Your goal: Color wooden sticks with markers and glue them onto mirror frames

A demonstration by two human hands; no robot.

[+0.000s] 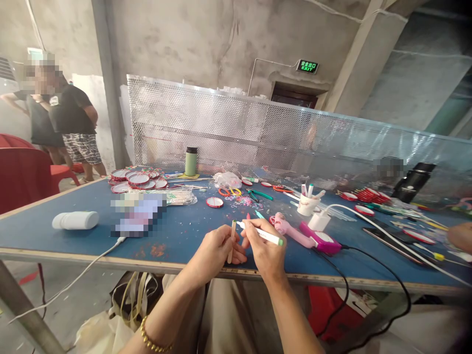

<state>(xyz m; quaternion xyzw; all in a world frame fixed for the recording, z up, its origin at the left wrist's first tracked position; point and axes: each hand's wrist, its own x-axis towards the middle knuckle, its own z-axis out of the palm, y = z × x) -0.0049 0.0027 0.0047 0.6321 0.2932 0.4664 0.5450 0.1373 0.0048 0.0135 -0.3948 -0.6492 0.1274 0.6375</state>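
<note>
My left hand (216, 250) pinches a thin wooden stick (232, 241), held upright near the front edge of the blue table (81, 246). My right hand (263, 248) grips a white marker pen with a green end (263, 234), its tip pointing left and touching the top of the stick. Both hands hover just above the table's front edge. A gold bead bracelet (153, 341) is on my left wrist.
A pink glue gun (306, 237), white charger (319, 221), cup of pens (307, 202), scissors (228, 191), red round lids (138, 179), green flask (191, 161) and white bottle (75, 220) lie on the table. A perforated metal screen (258, 132) backs it. People stand far left. Another hand (460, 236) shows right.
</note>
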